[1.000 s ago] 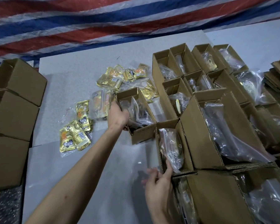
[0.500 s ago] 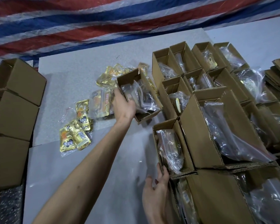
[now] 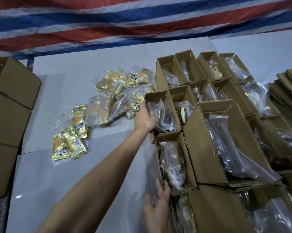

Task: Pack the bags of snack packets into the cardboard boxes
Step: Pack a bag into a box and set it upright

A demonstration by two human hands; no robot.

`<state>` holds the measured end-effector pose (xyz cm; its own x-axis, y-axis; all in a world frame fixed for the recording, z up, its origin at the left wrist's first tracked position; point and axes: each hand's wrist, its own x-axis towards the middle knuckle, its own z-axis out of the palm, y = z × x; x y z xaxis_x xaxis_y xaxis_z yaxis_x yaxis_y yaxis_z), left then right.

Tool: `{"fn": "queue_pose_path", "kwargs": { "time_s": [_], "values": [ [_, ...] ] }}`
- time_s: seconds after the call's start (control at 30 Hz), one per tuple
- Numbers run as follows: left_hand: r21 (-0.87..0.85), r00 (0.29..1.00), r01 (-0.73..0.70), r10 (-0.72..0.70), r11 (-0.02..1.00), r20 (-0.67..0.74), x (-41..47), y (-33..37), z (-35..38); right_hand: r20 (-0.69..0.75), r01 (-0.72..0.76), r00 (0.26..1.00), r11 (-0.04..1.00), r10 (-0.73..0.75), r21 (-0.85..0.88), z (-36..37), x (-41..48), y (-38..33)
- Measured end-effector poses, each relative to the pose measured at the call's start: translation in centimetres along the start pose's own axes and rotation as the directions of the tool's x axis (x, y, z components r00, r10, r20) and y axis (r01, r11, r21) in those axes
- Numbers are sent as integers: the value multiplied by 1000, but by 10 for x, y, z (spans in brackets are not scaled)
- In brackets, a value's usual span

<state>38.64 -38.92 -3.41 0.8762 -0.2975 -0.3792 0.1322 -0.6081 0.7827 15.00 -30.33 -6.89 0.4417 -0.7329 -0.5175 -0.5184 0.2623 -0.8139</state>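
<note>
Right hand: the right hand [image 3: 156, 206] lies flat, fingers straight, against the left wall of the near filled box [image 3: 175, 163], right by the worktop's [image 3: 62, 187] near edge; it grips nothing.
Near filled box: stands upright with a clear bag of packets inside, touching the taller boxes to its right.
Left hand: the left hand [image 3: 144, 119] grips the left wall of the carried box [image 3: 161, 111], thumb over the rim.
What changed: half a second ago that box was tilted and lifted clear of the row; now it sits level, pressed in just beyond the near filled box and against the box row [image 3: 200, 78].
Meaning: I'd say this box is packed and parked, so the next bag is due.
Loose snack bags: the loose snack bags [image 3: 108, 105] lie just left of the left hand, mid-worktop; another bag [image 3: 69, 145] sits nearer, well left of both hands.
Far edge: striped tarpaulin [image 3: 125, 19] hangs behind.
</note>
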Motion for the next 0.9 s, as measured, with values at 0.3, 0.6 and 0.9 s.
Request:
{"fn": "queue_pose_path", "kwargs": {
  "time_s": [0.3,0.6,0.9],
  "values": [
    [18,998,44,-45,999,39,-3,-7,0,-32,-11,999,1000,12,11,-1,-4,-1],
    [61,998,58,-59,996,13,-6,-8,7,-73,-12,997,999,15,41,-2,-5,2],
    [-149,993,110,-102,983,60,1,-10,5,-105,-40,994,999,40,4,-7,2,10]
  ]
}}
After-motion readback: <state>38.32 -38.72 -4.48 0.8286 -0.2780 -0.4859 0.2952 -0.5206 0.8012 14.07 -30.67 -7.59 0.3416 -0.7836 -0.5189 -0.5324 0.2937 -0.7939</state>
